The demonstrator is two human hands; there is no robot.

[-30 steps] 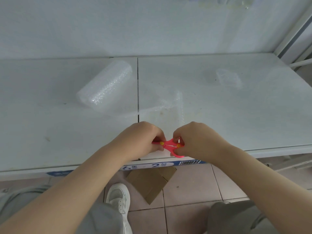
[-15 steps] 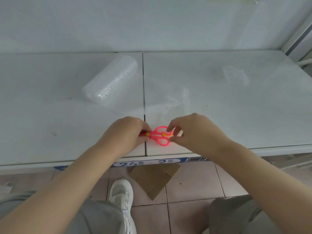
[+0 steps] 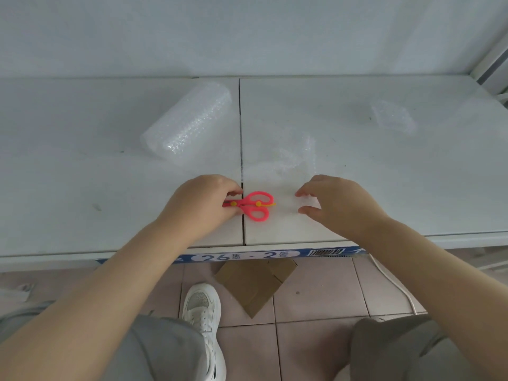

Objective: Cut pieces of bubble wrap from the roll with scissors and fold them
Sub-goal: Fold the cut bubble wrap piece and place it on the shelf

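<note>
White shelf edge [image 3: 192,253] reads "26-2"; left hand [image 3: 202,206] grips pink scissors [image 3: 254,204], right hand [image 3: 339,204] released.

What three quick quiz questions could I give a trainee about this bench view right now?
1. True or false: the right hand grips the pink scissors.
2. Which lies farther left on the table: A the bubble wrap roll, B the small folded piece?
3. Fill in: the left hand holds the scissors at the ____ end.

Key: 1 false, the right hand is apart from them, over the loose sheet; 2 A; 3 blade.
</note>
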